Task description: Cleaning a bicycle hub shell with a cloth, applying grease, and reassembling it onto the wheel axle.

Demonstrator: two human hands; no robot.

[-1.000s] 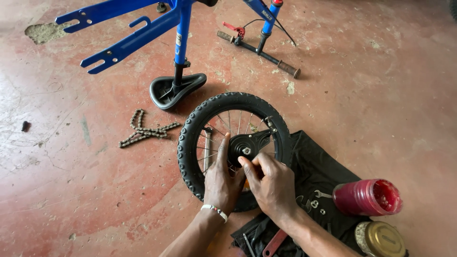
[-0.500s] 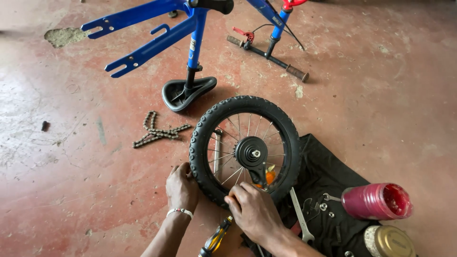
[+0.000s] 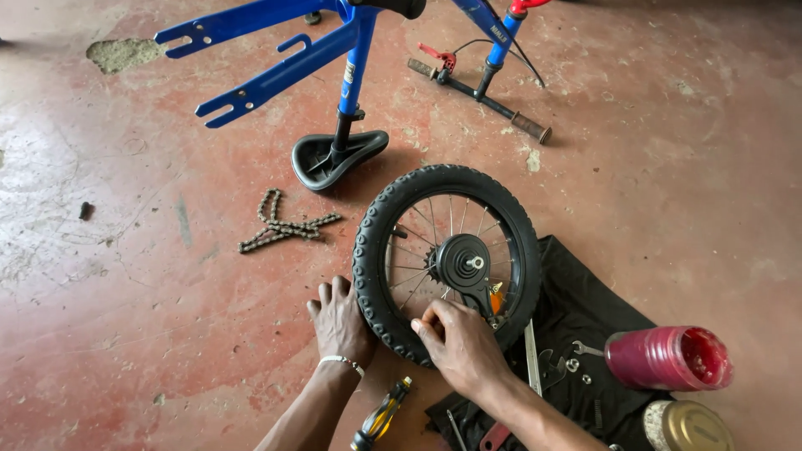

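A small bicycle wheel with a knobbly black tyre [image 3: 434, 177] lies flat on the red floor, its black hub [image 3: 464, 262] facing up. My left hand [image 3: 338, 324] lies flat on the floor, fingers apart, touching the tyre's near-left edge; a bracelet is on the wrist. My right hand [image 3: 458, 344] rests on the near side of the tyre with its fingers curled over the rim by the spokes. Whether they pinch something small is hidden.
An upside-down blue bicycle frame [image 3: 276, 75] stands on its saddle [image 3: 338, 159] and handlebars [image 3: 484, 93] behind the wheel. A loose chain [image 3: 284, 225] lies left. A black cloth [image 3: 589, 305] holds wrenches [image 3: 532, 355] and nuts. A red jar [image 3: 668, 359], gold lid [image 3: 685, 426] and screwdriver [image 3: 381, 413] lie near.
Both hands have left the hub and come back to the near edge of the tyre. The left hand has dropped flat onto the floor beside it.
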